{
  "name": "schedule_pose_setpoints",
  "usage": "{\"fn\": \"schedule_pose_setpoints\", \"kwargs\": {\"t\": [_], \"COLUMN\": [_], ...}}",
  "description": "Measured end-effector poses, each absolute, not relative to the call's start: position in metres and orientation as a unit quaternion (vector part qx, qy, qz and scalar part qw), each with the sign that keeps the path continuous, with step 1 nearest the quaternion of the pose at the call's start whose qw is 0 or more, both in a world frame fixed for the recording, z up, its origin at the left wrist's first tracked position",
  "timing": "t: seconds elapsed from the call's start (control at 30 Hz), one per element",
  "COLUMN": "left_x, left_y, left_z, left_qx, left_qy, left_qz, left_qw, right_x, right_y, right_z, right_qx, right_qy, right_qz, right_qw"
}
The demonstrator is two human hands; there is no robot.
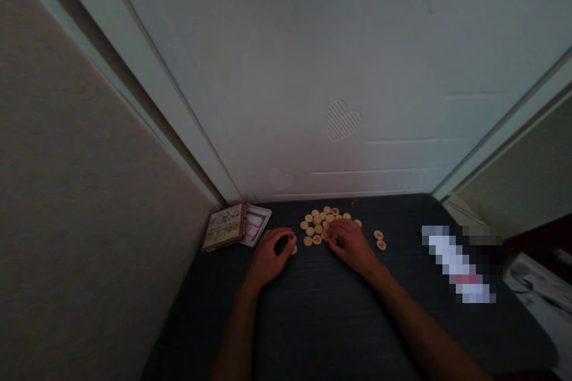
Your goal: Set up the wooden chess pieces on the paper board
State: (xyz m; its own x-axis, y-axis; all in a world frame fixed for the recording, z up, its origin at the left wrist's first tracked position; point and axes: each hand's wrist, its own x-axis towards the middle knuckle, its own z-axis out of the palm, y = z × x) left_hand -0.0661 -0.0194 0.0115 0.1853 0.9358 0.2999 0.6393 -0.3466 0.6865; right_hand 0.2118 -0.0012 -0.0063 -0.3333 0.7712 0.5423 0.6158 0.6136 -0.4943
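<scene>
Round, pale wooden xiangqi pieces (310, 240) lie loosely spread near the back of the dark table, several with red marks. My left hand (269, 257) is left of them, thumb and fingers curled in a pinch around a xiangqi piece (292, 240); another piece shows just below its fingertips. Over the right side of the spread is my right hand (352, 245), its fingers bent down and closed on a piece that they partly hide. Off to its right, two pieces with red marks (379, 240) lie together, apart from the others.
A printed game box (224, 227) sits at the table's back left corner, overlapping a pale tray or lid (258, 220). On the right is a blurred-out white item (458, 265). A white panel with embossed hearts (343, 120) rises behind the dark table (308, 321).
</scene>
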Motion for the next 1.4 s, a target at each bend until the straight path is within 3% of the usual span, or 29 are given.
{"fn": "schedule_pose_setpoints", "kwargs": {"t": [0.6,0.87,1.4], "left_x": [-0.067,-0.067,-0.067], "left_y": [-0.018,-0.016,-0.015], "left_z": [0.006,0.003,0.004], "left_qx": [0.742,0.744,0.740], "left_qy": [0.525,0.526,0.533], "left_qz": [0.364,0.365,0.362], "left_qw": [0.203,0.193,0.193], "right_x": [0.248,0.320,0.321], "right_y": [-0.007,-0.035,-0.040], "right_z": [0.000,-0.009,-0.013], "right_qx": [-0.442,-0.485,-0.480], "right_qy": [-0.789,-0.787,-0.813], "right_qz": [0.089,0.047,0.028], "right_qw": [0.418,0.379,0.328]}}
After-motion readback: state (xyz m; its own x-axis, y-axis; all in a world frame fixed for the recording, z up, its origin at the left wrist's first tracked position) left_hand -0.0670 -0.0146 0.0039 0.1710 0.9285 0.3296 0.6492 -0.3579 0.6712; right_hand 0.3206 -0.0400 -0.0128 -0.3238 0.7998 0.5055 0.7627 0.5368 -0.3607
